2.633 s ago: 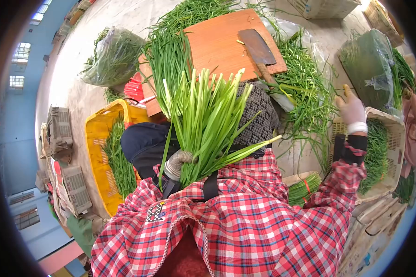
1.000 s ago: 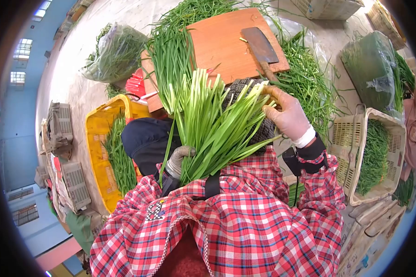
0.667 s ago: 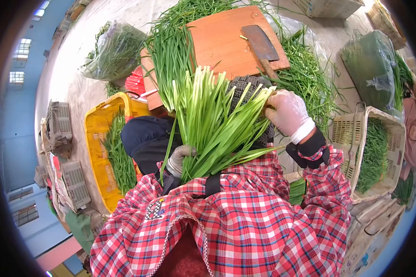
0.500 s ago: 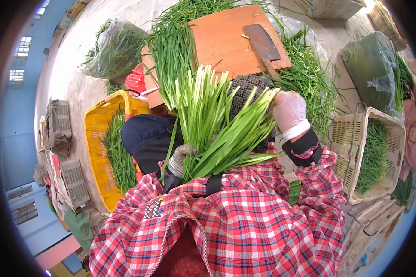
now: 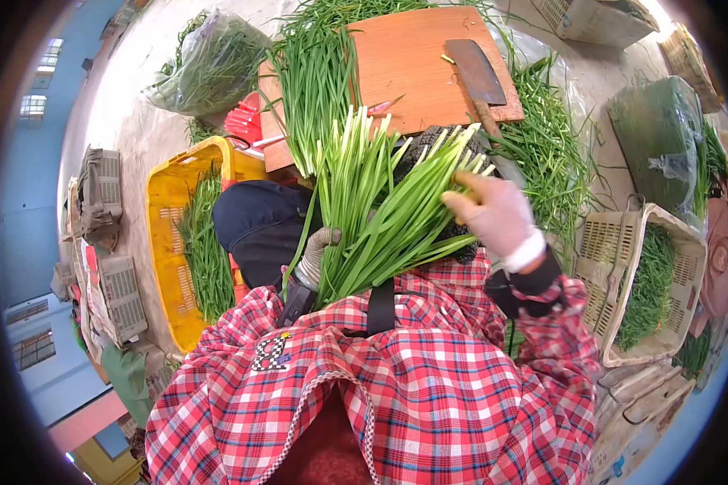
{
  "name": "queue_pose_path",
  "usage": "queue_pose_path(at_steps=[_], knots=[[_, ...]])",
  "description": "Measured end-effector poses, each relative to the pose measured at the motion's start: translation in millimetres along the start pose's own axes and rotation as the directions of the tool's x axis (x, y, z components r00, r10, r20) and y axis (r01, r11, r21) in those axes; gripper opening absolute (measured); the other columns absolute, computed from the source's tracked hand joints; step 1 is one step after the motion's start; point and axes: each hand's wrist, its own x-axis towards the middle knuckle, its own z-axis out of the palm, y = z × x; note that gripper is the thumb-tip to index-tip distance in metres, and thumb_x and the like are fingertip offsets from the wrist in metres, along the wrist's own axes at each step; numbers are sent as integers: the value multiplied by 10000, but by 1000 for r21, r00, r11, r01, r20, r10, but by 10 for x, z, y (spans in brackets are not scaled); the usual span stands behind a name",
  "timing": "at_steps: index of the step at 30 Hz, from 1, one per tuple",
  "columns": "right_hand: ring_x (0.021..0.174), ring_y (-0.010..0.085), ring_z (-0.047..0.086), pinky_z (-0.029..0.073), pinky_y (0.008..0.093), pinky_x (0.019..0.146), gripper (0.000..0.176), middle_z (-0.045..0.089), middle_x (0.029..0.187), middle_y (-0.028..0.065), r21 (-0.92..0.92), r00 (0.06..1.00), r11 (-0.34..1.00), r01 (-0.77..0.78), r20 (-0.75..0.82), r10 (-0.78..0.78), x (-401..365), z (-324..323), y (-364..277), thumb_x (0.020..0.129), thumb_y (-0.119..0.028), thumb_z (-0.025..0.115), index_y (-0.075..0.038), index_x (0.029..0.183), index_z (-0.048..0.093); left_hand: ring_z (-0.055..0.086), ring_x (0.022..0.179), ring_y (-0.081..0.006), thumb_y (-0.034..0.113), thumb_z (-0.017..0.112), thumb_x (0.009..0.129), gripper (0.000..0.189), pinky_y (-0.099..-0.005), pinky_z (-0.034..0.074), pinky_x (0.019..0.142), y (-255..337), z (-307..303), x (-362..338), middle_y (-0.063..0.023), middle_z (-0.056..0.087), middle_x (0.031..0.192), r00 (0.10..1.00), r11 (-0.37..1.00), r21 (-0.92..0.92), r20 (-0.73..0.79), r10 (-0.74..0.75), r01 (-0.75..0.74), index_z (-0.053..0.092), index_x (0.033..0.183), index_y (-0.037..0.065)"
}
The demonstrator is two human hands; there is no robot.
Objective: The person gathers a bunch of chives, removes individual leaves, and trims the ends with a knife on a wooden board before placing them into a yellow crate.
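My left hand (image 5: 322, 242), in a grey glove, is closed around a bunch of garlic chives (image 5: 356, 194) in my lap. Their pale cut ends point up and away from me, and the bunch fans into two parts. My right hand (image 5: 500, 214), in a thin pale glove with a white cuff, is at the right-hand part, near the pale ends. Its thumb and forefinger are apart, and the fingertips are at or just touching the stems; other fingers are partly hidden. Beyond my knees, a cleaver (image 5: 476, 73) lies on an orange-brown board (image 5: 404, 69).
Loose chives (image 5: 315, 89) lie along the board's left side, with more heaped at its right (image 5: 546, 145). A yellow crate (image 5: 160, 242) on the left and a cream crate (image 5: 603, 242) on the right hold greens. Bagged greens (image 5: 210, 73) stand behind, near a red object (image 5: 243, 117).
My right hand has moved left and slightly down, its fingers now spread rather than closed at the stem ends. The right-hand stems have shifted toward the left part. My left hand keeps its grip.
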Motion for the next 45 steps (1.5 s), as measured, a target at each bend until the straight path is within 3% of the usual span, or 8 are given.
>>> queue_pose_path(at_steps=[4,10,18,20,22,26,40,45], knots=[[520,112,566,436,251,507,185,626,623,74,571,970,785,-241,133,201,35,225,-25,826,-144,646,23,897,685,593,1042,-344,246,596,743,605,-474,481,923,38,-100,-52,-203,579,1191,999,998,-65,-39,-19,16,469,1281,3],[518,86,558,432,245,478,177,609,605,40,484,891,868,-111,435,-128,-209,-277,-239,829,-144,588,7,812,678,585,1055,-347,270,608,727,632,-464,468,951,24,-230,-11,-218,568,1203,992,994,-78,-106,66,-74,475,1282,-2],[501,45,406,375,182,491,143,502,667,-13,526,939,851,-3,-290,183,-543,-1547,604,878,-121,527,-7,855,610,606,1027,-335,295,610,752,617,-465,486,921,-2,-167,-24,-224,582,1179,993,996,-12,-74,87,-88,479,1275,-5],[589,79,521,413,204,538,203,588,738,8,74,909,977,-199,-359,212,-325,-1531,840,871,-121,546,8,1003,629,604,1028,-333,260,582,750,608,-459,488,918,27,-71,-51,-223,578,1185,994,996,15,-68,87,-87,466,1286,-2],[665,121,606,461,245,593,239,664,796,71,-817,907,410,-405,-301,296,-290,-1424,1083,851,-90,561,-31,1066,646,594,1042,-329,219,556,738,621,-454,480,925,37,108,-69,-217,566,1200,997,998,28,51,49,-51,438,1308,2],[729,294,654,506,335,698,216,679,849,145,35,937,960,-277,-213,278,-94,-1098,697,819,-66,588,-67,1012,684,541,1119,-281,176,662,690,645,-402,401,1012,14,480,-148,-171,564,1195,999,986,164,35,-2,-4,448,1265,-25],[982,289,576,436,394,880,158,627,960,84,-205,878,855,476,59,-475,-41,-357,50,712,-24,643,-55,866,658,490,1207,-253,136,698,715,704,-380,382,1032,49,602,-222,-142,503,1314,998,774,630,60,33,-63,413,1347,11],[710,165,563,438,275,657,58,597,759,29,293,958,939,179,-267,-100,-226,-347,277,849,-69,581,-60,904,595,477,1220,-261,177,695,714,711,-387,362,1046,18,539,-236,-147,493,1324,1000,807,590,-8,17,-9,412,1343,3]])
